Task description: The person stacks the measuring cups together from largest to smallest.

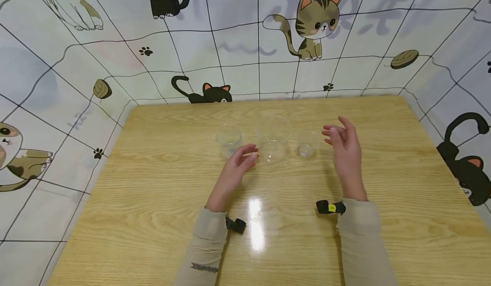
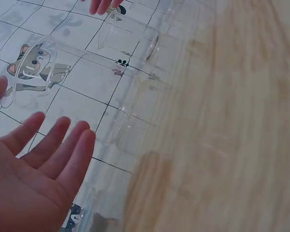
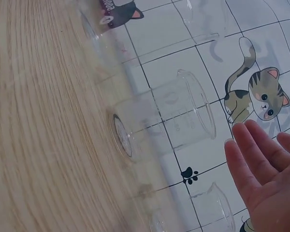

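Clear glass beakers stand upright in a row on the table. A large beaker is in the middle, a smaller beaker on its left, and a small beaker on its right. My left hand is in front of the gap between the left and large beakers, fingers relaxed; whether the fingertips touch the glass I cannot tell. To the right of the small beaker hovers my right hand, fingers loosely bent and holding nothing. In the right wrist view, another beaker shows partly at the lower edge.
A light wood-grain table spreads under the beakers. Behind and beside it hangs a white gridded backdrop with cartoon cats. Black straps with small cameras sit on both wrists.
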A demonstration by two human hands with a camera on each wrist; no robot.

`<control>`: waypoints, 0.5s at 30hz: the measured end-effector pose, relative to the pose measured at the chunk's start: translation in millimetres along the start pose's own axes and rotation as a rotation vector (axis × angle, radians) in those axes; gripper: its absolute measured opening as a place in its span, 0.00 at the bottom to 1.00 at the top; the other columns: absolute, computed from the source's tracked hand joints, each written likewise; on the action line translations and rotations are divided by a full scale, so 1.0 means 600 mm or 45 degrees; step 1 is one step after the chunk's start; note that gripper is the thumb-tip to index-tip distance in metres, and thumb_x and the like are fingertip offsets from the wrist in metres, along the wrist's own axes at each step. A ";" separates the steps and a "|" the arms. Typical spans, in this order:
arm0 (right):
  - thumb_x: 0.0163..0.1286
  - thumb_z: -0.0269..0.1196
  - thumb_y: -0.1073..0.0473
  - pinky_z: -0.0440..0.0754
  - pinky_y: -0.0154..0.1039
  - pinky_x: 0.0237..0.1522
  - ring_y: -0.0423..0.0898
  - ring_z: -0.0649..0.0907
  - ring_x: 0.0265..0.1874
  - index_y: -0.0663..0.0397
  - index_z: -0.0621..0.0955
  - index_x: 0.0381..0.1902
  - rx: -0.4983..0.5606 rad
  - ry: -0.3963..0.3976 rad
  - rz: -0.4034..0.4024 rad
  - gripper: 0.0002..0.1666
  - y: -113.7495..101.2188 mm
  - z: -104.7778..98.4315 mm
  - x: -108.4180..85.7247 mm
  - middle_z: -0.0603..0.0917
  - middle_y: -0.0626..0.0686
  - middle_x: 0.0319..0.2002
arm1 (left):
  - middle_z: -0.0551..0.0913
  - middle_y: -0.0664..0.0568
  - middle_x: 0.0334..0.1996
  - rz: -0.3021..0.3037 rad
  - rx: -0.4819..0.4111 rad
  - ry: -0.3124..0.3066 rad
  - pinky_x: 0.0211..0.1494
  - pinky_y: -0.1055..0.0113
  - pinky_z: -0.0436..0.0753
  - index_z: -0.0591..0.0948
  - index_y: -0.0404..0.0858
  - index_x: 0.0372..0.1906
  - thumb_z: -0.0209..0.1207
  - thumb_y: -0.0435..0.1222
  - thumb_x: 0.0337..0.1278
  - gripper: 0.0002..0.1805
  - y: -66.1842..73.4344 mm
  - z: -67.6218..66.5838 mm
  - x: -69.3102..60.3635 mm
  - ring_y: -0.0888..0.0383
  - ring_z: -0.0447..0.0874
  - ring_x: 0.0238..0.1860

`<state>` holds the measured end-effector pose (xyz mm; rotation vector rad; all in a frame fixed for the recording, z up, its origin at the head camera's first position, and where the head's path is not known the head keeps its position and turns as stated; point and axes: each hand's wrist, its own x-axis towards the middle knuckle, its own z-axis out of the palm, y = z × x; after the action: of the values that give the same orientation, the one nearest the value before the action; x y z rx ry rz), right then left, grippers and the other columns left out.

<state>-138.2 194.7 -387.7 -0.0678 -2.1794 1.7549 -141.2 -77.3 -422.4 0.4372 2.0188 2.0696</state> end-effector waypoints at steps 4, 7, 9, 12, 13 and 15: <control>0.69 0.48 0.51 0.74 0.38 0.48 0.50 0.77 0.47 0.48 0.59 0.65 0.016 -0.025 -0.006 0.27 -0.008 0.011 -0.004 0.75 0.60 0.49 | 0.61 0.34 0.61 -0.052 -0.005 -0.028 0.55 0.48 0.68 0.59 0.29 0.62 0.49 0.37 0.63 0.26 -0.005 -0.003 0.002 0.39 0.64 0.58; 0.70 0.46 0.52 0.75 0.39 0.47 0.52 0.77 0.47 0.50 0.60 0.64 0.072 -0.053 -0.022 0.26 -0.009 0.020 -0.006 0.75 0.62 0.49 | 0.57 0.38 0.64 -0.104 0.013 -0.057 0.57 0.52 0.67 0.56 0.32 0.65 0.48 0.39 0.63 0.29 -0.009 -0.005 0.003 0.43 0.61 0.61; 0.71 0.45 0.52 0.75 0.41 0.47 0.54 0.77 0.46 0.50 0.60 0.64 0.109 -0.069 -0.027 0.25 -0.010 0.026 -0.006 0.75 0.63 0.49 | 0.55 0.40 0.65 -0.129 0.021 -0.071 0.58 0.56 0.67 0.54 0.34 0.66 0.48 0.41 0.63 0.31 -0.012 -0.006 0.003 0.45 0.59 0.62; 0.71 0.45 0.52 0.74 0.44 0.48 0.56 0.77 0.46 0.50 0.61 0.63 0.137 -0.083 -0.028 0.25 -0.009 0.033 -0.009 0.75 0.63 0.49 | 0.53 0.43 0.67 -0.145 0.014 -0.075 0.60 0.58 0.65 0.52 0.36 0.67 0.48 0.43 0.63 0.32 -0.017 -0.008 0.001 0.48 0.57 0.64; 0.71 0.45 0.52 0.75 0.44 0.47 0.56 0.77 0.46 0.50 0.61 0.63 0.140 -0.083 -0.028 0.24 -0.009 0.035 -0.010 0.75 0.63 0.48 | 0.53 0.44 0.67 -0.147 0.000 -0.067 0.61 0.58 0.64 0.52 0.37 0.68 0.48 0.43 0.63 0.32 -0.019 -0.009 0.001 0.48 0.57 0.64; 0.71 0.45 0.52 0.75 0.44 0.47 0.56 0.77 0.45 0.50 0.62 0.63 0.151 -0.081 -0.027 0.24 -0.009 0.038 -0.013 0.75 0.63 0.48 | 0.54 0.45 0.67 -0.151 -0.028 -0.052 0.62 0.58 0.62 0.53 0.40 0.68 0.48 0.44 0.63 0.32 -0.027 -0.010 -0.001 0.50 0.56 0.64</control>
<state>-136.7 170.1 -388.5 0.0409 -2.1064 1.8942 -143.9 -82.7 -438.8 0.3442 1.9480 1.9943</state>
